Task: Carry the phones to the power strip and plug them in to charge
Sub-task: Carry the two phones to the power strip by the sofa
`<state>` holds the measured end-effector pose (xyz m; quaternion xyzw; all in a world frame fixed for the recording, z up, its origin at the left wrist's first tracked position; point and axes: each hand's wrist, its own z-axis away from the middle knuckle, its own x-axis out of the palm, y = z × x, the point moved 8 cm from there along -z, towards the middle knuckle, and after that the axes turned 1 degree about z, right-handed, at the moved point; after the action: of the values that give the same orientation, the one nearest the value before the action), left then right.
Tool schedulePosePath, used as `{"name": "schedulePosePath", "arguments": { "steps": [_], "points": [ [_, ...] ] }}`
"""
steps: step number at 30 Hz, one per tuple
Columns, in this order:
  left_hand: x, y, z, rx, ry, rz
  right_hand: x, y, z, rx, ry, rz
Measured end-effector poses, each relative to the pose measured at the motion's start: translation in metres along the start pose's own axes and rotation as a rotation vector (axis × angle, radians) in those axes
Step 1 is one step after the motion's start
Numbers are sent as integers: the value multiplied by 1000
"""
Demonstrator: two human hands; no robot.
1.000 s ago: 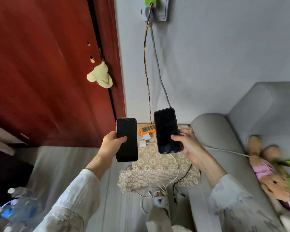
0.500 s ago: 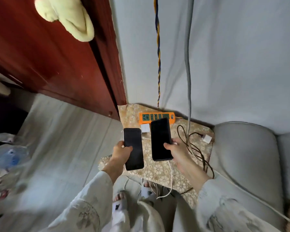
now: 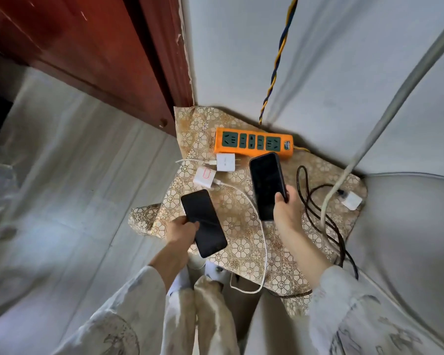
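The left hand (image 3: 183,230) grips a black phone (image 3: 203,223) by its left edge, above the near left part of the flower-pattern cloth (image 3: 241,242). The right hand (image 3: 287,211) grips a second black phone (image 3: 267,185), whose far end is just beside the orange power strip (image 3: 253,142). Two white chargers (image 3: 225,162) lie near the strip, not plugged in.
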<state>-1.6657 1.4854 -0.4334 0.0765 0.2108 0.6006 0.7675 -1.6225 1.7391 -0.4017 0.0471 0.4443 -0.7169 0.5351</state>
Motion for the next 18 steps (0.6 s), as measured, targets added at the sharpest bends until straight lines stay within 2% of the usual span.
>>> {"name": "schedulePosePath", "arguments": {
  "steps": [7,11,18],
  "points": [
    [9,-4,-13,57,40,-118,2,22,-20,7,-33,42],
    [7,4,-11,130,121,-229,2,21,-26,-31,-22,218],
    [10,13,-4,208,159,-306,13,12,-20,-163,-51,435]
  ]
}}
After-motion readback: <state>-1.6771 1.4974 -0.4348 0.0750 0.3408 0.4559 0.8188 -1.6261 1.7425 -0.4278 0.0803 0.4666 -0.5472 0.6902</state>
